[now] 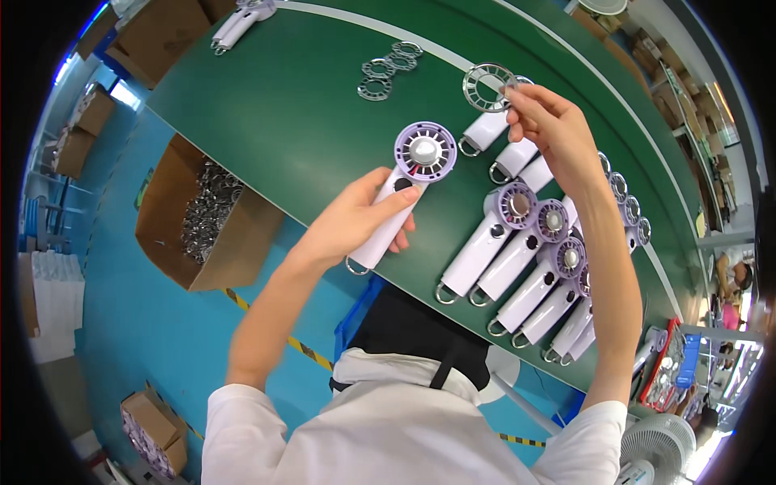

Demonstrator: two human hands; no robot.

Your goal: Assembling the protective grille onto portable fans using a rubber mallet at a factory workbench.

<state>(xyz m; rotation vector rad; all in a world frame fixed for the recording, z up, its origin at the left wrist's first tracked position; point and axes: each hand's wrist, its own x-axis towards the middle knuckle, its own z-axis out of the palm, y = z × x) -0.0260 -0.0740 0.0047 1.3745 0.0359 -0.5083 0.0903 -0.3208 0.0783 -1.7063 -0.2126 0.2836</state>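
My left hand (pixel 349 217) is wrapped round the white handle of a lilac handheld fan (pixel 425 152), its thumb near the dark button. The fan's round head points away from me, with the vanes and silver hub uncovered. Up and to the right, my right hand (pixel 550 121) pinches a silver ring-shaped grille (pixel 487 87) by its edge, apart from the fan. Under my right forearm lie several more fans (pixel 517 212) in rows, handles toward me. Several loose silver grilles (pixel 377 79) rest farther off on the green table.
The green table (pixel 307 121) curves across the view. At its left edge, on the blue floor, stands a cardboard box (pixel 230 250) full of small silver parts. Another fan (pixel 242 23) lies at the far left. A red tray (pixel 667 364) and a large floor fan (pixel 659 444) are at right.
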